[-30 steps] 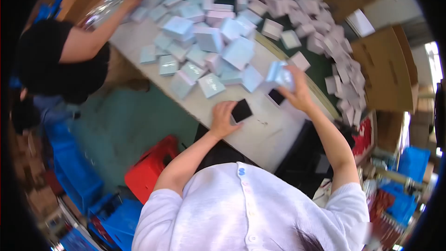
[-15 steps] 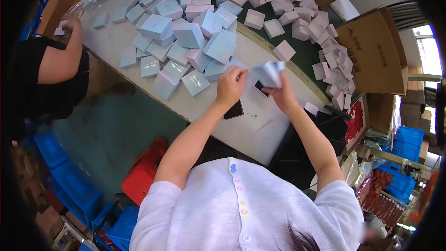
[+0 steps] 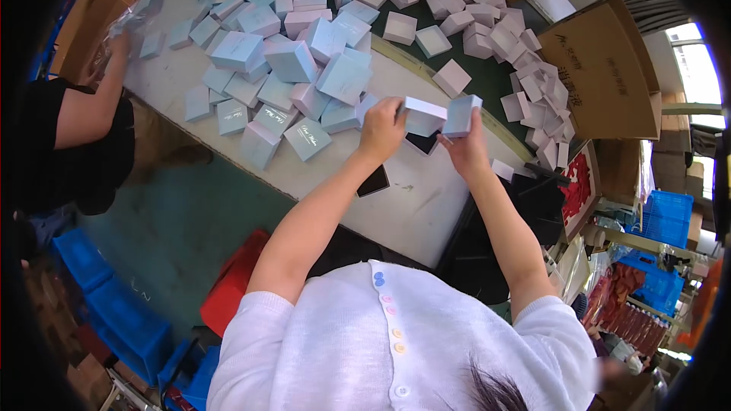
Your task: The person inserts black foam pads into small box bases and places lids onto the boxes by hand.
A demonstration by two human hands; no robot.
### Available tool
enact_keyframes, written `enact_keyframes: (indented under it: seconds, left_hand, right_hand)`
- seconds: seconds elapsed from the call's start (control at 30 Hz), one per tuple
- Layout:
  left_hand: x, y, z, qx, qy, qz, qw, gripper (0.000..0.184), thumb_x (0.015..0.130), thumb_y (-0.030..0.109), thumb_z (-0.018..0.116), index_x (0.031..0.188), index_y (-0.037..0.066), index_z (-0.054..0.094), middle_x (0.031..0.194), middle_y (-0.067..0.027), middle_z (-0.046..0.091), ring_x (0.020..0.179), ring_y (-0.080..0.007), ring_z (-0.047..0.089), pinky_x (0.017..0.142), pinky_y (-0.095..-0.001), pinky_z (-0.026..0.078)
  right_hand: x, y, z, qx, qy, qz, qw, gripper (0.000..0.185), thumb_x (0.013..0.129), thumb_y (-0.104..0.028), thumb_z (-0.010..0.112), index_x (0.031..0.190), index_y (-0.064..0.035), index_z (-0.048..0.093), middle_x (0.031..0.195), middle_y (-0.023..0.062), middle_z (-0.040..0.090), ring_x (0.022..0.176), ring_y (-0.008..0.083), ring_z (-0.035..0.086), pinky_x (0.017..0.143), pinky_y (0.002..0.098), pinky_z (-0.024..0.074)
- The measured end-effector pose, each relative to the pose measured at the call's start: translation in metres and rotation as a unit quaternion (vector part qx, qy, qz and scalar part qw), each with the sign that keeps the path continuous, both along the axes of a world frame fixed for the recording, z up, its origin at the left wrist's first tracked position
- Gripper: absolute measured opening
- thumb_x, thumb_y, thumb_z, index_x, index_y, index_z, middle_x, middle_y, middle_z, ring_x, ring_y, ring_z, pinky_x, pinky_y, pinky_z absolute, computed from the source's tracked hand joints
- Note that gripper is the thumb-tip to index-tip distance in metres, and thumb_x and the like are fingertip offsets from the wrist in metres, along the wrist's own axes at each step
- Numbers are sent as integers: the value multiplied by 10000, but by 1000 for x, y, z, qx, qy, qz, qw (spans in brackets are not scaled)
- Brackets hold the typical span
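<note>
My left hand (image 3: 383,132) grips one half of a small cardboard box (image 3: 423,117), whitish with a pale pink side. In my right hand (image 3: 467,146) is the other box half (image 3: 461,116), light blue and tilted with its hollow side toward me. The two halves are apart at the top and very close at their lower edges. Below them on the table lies a dark flat rectangle (image 3: 421,143), partly covered. A second dark flat piece (image 3: 374,182) rests under my left wrist. Left of my hands, a silver-lettered closed box (image 3: 307,139) lies at the heap's edge.
Many pale blue boxes (image 3: 274,61) are heaped on the white table (image 3: 415,209). Beyond a ledge, many pinkish boxes (image 3: 487,27) lie on a green surface. A large carton (image 3: 605,68) stands at right. A co-worker (image 3: 80,122) is at left; a red stool (image 3: 232,281) stands below.
The box in my right hand has come apart into two halves; my left hand, beside it before, now holds one. The view has shifted slightly.
</note>
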State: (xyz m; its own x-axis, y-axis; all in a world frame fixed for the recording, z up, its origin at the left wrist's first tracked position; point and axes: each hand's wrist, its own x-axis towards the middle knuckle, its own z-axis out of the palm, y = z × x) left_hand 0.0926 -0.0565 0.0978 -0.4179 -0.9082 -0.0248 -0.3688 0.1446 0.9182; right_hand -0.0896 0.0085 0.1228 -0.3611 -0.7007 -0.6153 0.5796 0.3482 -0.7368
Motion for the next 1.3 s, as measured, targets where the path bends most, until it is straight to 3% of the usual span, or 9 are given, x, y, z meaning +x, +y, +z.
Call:
enact_keyframes:
  seconds: [0.07,0.1,0.13,0.2,0.27,0.53,0.6,0.83,1.3]
  left_hand:
    - [-1,-4,0,30,-8,1,1000,461,769,101,711,1187,-15,555,1134,-177,599,1094,-390,520,944,-436,418]
    - [0,-2,2,-100,31,81,991,484,768,111,715,1204,-17,550,1139,-182,592,1094,-393,517,945,-442,416]
    - [2,1,7,-228,67,161,958,506,767,121,720,1221,-19,544,1144,-187,585,1095,-396,514,946,-448,413]
    - [44,25,13,-237,26,69,969,668,733,163,759,1309,-17,474,1215,-194,546,1147,-380,478,976,-443,392]
    - [90,67,-6,-298,-53,19,953,907,630,157,826,1395,0,365,1260,-163,538,1177,-335,465,1011,-435,370]
    - [99,108,-67,-152,-79,29,985,1135,548,185,863,1475,25,228,1286,-105,531,1218,-311,426,1021,-452,293]
    - [106,106,-72,-163,-52,-6,985,1136,536,168,854,1477,32,232,1288,-98,532,1216,-304,435,1024,-451,292]
    - [107,100,-78,-191,-69,-37,978,1046,522,141,829,1435,49,326,1258,-115,515,1203,-309,450,1034,-458,313]
    - [104,100,-73,-198,-83,-34,976,939,521,175,839,1363,113,428,1255,-108,495,1183,-307,460,1027,-472,330]
  right_hand:
    - [-9,4,3,-15,137,-17,990,524,951,-445,511,1337,-103,422,1285,87,489,1162,244,495,971,463,403]
    - [-11,12,-3,-13,137,-16,990,524,951,-445,511,1337,-103,422,1285,87,489,1162,244,495,971,463,403]
    - [-12,24,-10,-107,294,129,941,531,912,-362,581,1343,-99,414,1287,108,481,1159,262,497,960,446,414]
    - [-4,44,1,-231,536,352,732,653,777,-164,737,1346,-101,423,1299,176,453,1174,329,480,990,417,404]
    - [8,53,4,-254,580,449,630,666,747,-206,767,1329,-127,453,1293,200,444,1185,377,455,995,437,399]
    - [65,28,-40,-314,534,562,548,662,727,-293,783,1303,-175,479,1295,187,434,1209,391,430,986,470,394]
    - [73,29,-38,-367,560,573,472,652,720,-271,780,1287,-150,482,1300,192,425,1202,404,430,1003,480,376]
    - [76,38,-43,-336,623,570,416,641,732,-339,762,1279,-169,475,1282,212,420,1202,385,425,986,469,375]
    - [80,38,-60,-328,630,560,426,648,734,-401,742,1285,-195,471,1299,193,431,1218,377,416,1007,496,351]
